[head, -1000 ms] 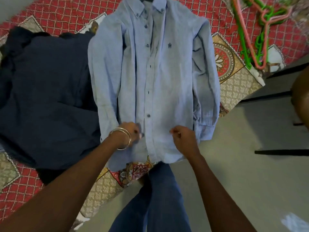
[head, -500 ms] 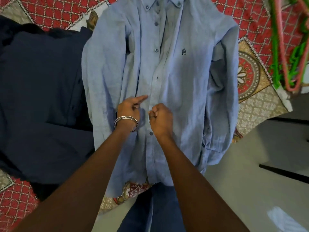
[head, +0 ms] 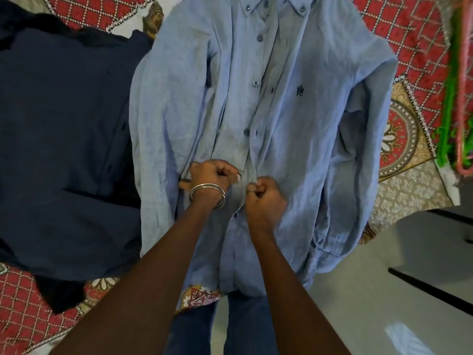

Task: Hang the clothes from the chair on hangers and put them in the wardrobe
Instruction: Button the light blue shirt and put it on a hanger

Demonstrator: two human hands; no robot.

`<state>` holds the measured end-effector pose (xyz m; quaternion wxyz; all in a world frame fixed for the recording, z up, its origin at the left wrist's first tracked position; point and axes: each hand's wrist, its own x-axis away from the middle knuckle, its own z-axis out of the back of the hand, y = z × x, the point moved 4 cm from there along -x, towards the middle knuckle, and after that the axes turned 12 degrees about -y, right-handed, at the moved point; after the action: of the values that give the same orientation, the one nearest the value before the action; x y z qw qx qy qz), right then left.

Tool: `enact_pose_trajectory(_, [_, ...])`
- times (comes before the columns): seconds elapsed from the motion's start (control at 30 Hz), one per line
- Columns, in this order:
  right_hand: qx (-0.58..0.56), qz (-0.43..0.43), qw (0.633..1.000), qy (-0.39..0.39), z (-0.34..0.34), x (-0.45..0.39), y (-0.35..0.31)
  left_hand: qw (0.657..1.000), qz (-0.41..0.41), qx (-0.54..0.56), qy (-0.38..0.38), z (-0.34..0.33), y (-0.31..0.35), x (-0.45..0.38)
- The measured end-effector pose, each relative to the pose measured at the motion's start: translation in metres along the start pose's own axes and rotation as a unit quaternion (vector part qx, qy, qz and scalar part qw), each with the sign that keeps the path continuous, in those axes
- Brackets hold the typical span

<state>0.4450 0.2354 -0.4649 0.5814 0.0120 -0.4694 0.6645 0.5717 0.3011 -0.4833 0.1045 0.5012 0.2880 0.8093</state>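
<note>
Now both hands, left hand (head: 210,175) and right hand (head: 263,198), pinch the light blue shirt (head: 294,139) placket mid-front, higher than a second ago.

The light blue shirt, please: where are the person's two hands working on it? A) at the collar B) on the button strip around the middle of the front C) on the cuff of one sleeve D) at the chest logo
B: the left hand and right hand pinch the button strip of the light blue shirt mid-front, well below the collar and logo.
</note>
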Motion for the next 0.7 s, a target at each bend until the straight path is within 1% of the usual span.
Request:
enact_pose_trajectory(0.03, [-0.037, 0.001, 0.999, 0.007, 0.004, 0.001, 0.003, 0.999, 0.011, -0.043, 0.009, -0.002, -0.003, -0.002])
enact_pose_trajectory(0.1, [-0.083, 0.002, 0.997, -0.001, 0.005, 0.001, 0.008, 0.99, 0.036, -0.124, 0.053, -0.005, 0.001, 0.003])
enact_pose_trajectory(0.17, [-0.091, 0.015, 0.996, -0.015, 0.004, 0.0, 0.008, 0.979, 0.046, -0.167, 0.11, -0.007, 0.008, 0.009])
enact_pose_trajectory(0.23, [-0.084, 0.029, 0.995, -0.037, -0.001, -0.003, 0.007, 0.971, 0.072, -0.187, 0.129, -0.008, 0.013, 0.014])
enact_pose_trajectory(0.3, [-0.067, 0.03, 0.995, -0.061, -0.004, -0.007, 0.004, 0.968, 0.075, -0.206, 0.12, -0.01, 0.015, 0.013])
enact_pose_trajectory(0.4, [-0.026, 0.022, 0.995, -0.094, -0.004, -0.014, -0.004, 0.964, 0.049, -0.243, 0.097, -0.01, 0.018, 0.01])
enact_pose_trajectory(0.47, [-0.011, 0.011, 0.995, -0.095, -0.004, -0.014, -0.006, 0.964, 0.032, -0.253, 0.075, -0.01, 0.016, 0.01])
enact_pose_trajectory(0.53, [-0.005, 0.004, 0.995, -0.102, -0.005, -0.011, -0.003, 0.966, 0.037, -0.249, 0.061, -0.009, 0.009, 0.011])
enact_pose_trajectory(0.63, [-0.004, 0.004, 0.994, -0.108, -0.006, -0.009, -0.003, 0.969, 0.053, -0.232, 0.063, -0.005, 0.008, 0.011])
enact_pose_trajectory(0.7, [-0.005, 0.015, 0.995, -0.097, -0.001, -0.012, -0.007, 0.97, 0.049, -0.228, 0.067, -0.005, 0.012, 0.006])
